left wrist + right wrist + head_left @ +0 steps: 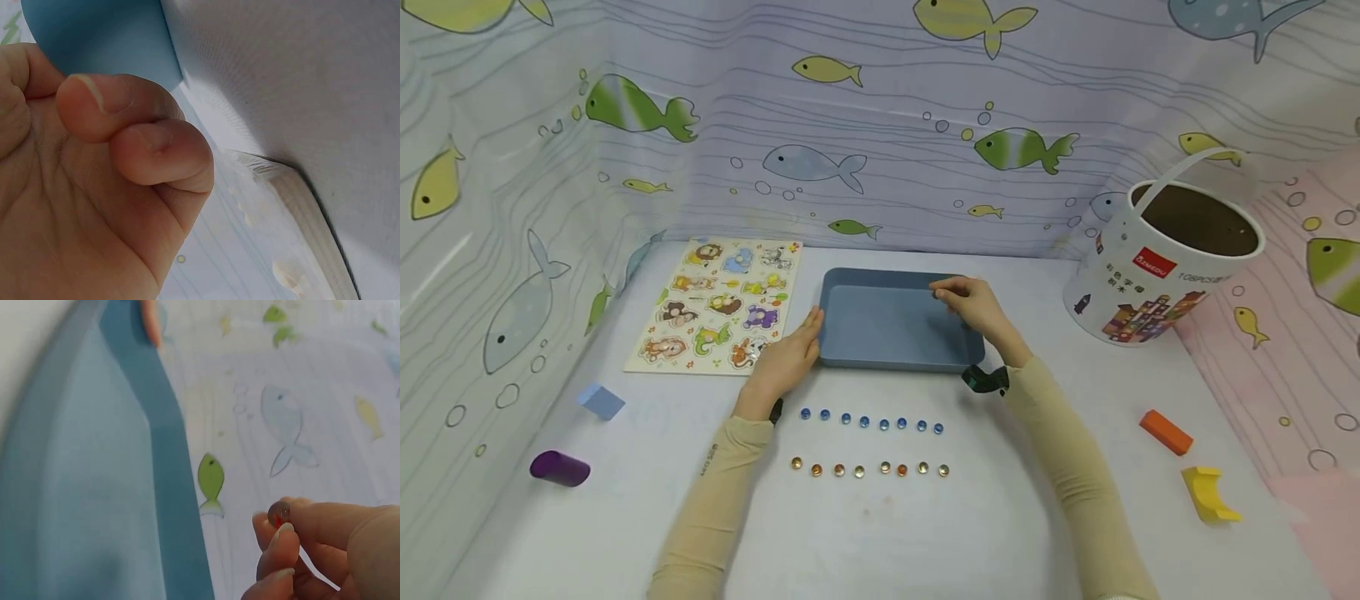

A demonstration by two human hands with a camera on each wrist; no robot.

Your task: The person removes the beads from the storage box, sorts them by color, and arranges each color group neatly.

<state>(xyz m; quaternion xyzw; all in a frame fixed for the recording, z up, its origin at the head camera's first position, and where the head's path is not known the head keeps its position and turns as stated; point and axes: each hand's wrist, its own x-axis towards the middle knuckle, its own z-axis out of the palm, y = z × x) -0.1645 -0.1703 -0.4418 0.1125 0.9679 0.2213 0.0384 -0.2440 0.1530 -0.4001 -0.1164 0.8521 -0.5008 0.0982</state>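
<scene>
A shallow blue tray (895, 325) lies in the middle of the white table. My left hand (811, 323) rests against its left front corner; in the left wrist view the left hand (125, 150) holds nothing, with the tray (106, 37) just beyond it. My right hand (942, 292) hovers over the tray's far right part. The right wrist view shows the right hand (281, 528) pinching a small reddish-brown bead (279, 514) above the tray (94, 487). In front of the tray lie a row of blue beads (871, 422) and a row of amber and orange beads (870, 469).
An animal puzzle board (718, 304) lies left of the tray. A white bucket (1165, 262) stands tilted at the back right. Loose blocks sit around: orange (1166, 432) and yellow (1208, 493) on the right, a blue cube (601, 401) and purple cylinder (559, 468) on the left. Fish-print sheets wall the table.
</scene>
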